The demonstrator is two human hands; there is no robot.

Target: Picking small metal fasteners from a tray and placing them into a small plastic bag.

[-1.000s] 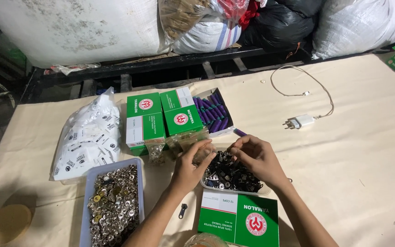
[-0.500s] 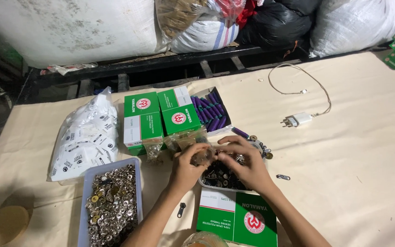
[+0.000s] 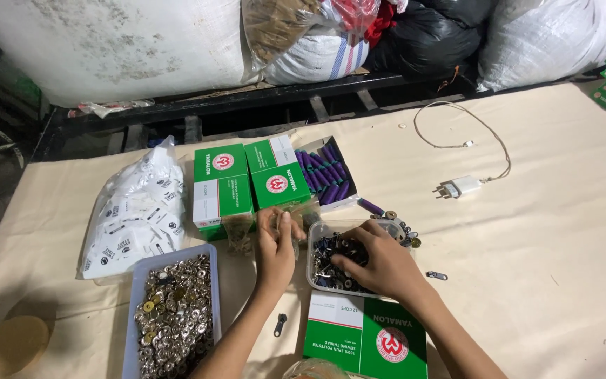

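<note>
Far left, lower corner: round wooden disc (image 3: pixel 14 344). Next, clear bag of white labels (image 3: pixel 137 210), left of centre. Below it, tray of silver snap buttons (image 3: pixel 174 316), full to the rim. Two green-and-white boxes (image 3: pixel 250 181) mid-frame, open box of purple thread spools (image 3: pixel 325 172) just right of them.

Left hand (image 3: pixel 275 242), centre: fingers pinched narrow on a small clear plastic bag (image 3: pixel 301 214), held just above the surface. Right hand (image 3: pixel 380 263), right of centre: fingers curled down into the clear tub of dark metal parts (image 3: pixel 334 263); can't tell if it grips any. Loose parts (image 3: pixel 400 228) lie by the tub's far corner, one zipper pull (image 3: pixel 436 276) to its right, another (image 3: pixel 280 324) near the left forearm.

Risk: small parts slipping between tub and bag and scattering, since the bag mouth looks narrow and floppy; forearm could nudge the full button tray.

Surface: cream cloth-covered, cluttered. White charger and cable (image 3: pixel 461 186) upper right. Room: big stuffed sacks (image 3: pixel 120 42) along the top, dark gap behind.
</note>
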